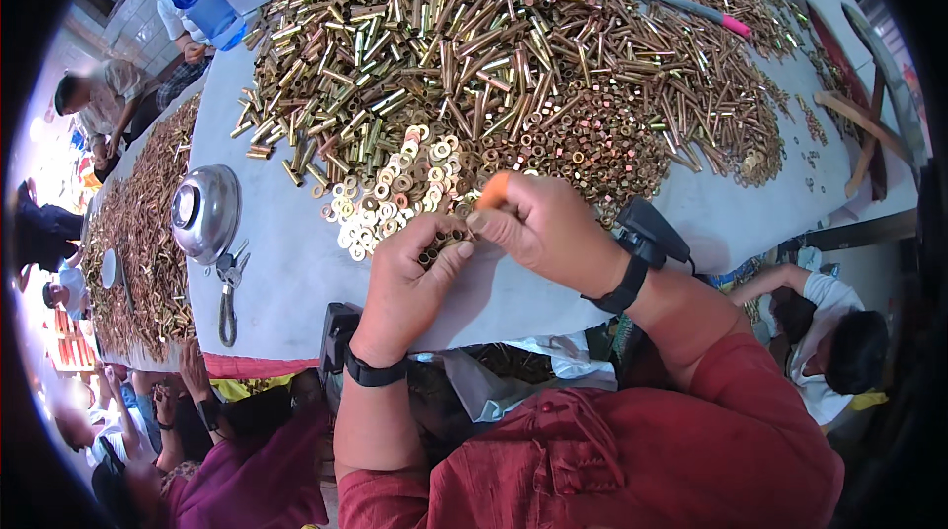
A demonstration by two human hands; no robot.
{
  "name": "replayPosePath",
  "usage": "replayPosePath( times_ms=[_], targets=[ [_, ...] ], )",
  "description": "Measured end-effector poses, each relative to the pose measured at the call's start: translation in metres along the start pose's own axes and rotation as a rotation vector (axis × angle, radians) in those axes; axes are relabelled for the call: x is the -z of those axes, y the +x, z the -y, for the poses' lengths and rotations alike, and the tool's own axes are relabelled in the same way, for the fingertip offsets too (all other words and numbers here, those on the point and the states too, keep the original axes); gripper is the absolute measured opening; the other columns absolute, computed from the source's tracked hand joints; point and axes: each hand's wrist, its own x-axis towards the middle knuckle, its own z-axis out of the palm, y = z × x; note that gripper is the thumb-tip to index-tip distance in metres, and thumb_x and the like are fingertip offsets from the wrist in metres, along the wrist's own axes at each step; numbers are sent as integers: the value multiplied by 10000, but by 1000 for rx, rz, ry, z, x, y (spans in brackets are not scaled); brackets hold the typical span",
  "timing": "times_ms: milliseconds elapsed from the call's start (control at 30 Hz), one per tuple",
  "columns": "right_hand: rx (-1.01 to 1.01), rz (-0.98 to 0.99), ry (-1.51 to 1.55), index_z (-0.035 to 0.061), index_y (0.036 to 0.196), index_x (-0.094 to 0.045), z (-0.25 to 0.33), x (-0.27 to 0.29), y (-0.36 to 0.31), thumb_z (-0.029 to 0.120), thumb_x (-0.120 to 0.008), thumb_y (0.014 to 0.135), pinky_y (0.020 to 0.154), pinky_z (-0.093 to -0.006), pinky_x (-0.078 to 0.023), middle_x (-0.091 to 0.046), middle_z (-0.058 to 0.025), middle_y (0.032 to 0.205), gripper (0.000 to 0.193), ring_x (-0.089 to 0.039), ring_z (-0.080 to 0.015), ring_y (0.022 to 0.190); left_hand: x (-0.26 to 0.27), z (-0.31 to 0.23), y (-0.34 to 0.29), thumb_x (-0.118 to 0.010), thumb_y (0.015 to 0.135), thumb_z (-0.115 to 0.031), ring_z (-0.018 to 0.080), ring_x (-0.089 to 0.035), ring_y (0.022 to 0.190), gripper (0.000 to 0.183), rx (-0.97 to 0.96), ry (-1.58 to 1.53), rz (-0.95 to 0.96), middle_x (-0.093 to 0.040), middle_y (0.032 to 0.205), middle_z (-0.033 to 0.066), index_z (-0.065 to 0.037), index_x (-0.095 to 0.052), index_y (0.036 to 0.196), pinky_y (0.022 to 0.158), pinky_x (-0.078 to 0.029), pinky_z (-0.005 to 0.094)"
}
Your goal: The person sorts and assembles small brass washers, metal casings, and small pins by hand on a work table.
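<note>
Both hands meet over the near edge of a large heap on the table. In my left hand [410,272] is a small bundle of brass tubes [432,254], their round open ends showing between thumb and fingers. My right hand [541,223], with an orange cover on one finger, is closed in a pinch right beside those ends. What sits in that pinch is too small to make out. Just beyond the hands lie flat brass washers [380,201], small nuts or short rings [602,139], and a big pile of brass tubes [474,45].
A shiny metal bowl [219,208] lies upside down at the left, with keys [230,267] on a cord beside it. A pink-handled tool [711,17] rests on the far right of the pile. Other people work around a second heap [138,233] at left; another person [829,331] sits at right.
</note>
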Motion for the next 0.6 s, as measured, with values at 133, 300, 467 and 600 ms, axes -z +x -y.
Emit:
replayPosePath(
  times_ms=[133, 300, 467, 600],
  targets=[
    [100, -9, 193, 19, 949, -639, -8, 1, 4, 353, -604, 969, 591, -270, -458, -591, -24, 762, 337, -531, -92, 649, 1, -1, 1, -691, 890, -91, 102, -567, 767, 132, 23, -56, -35, -640, 832, 30, -8, -636, 977, 707, -478, 255],
    [-124, 12, 366, 20, 950, -635, -3, 3, 3, 347, -562, 1000, 675, -237, -468, -604, 5, 814, 338, -543, -66, 729, 2, 5, 1, -687, 897, -97, 90, -550, 778, 132, 15, -93, -118, -627, 834, 17, -10, -637, 982, 722, -466, 248],
    [-117, 27, 531, 24, 1024, -623, -5, -2, 3, 315, -519, 1025, 700, -226, -471, -625, 1, 850, 309, -556, -61, 765, 0, 8, 1, -681, 900, -96, 87, -538, 770, 128, 12, -109, -120, -612, 822, 7, -12, -638, 987, 714, -457, 249],
    [-204, 219, 572, 26, 1072, -606, -2, 4, 4, 311, -520, 1025, 707, -225, -472, -622, 2, 869, 301, -558, -62, 775, 1, 11, 2, -678, 902, -95, 87, -538, 772, 125, 13, -108, -129, -611, 820, 9, -13, -639, 988, 714, -456, 247]
  ],
)
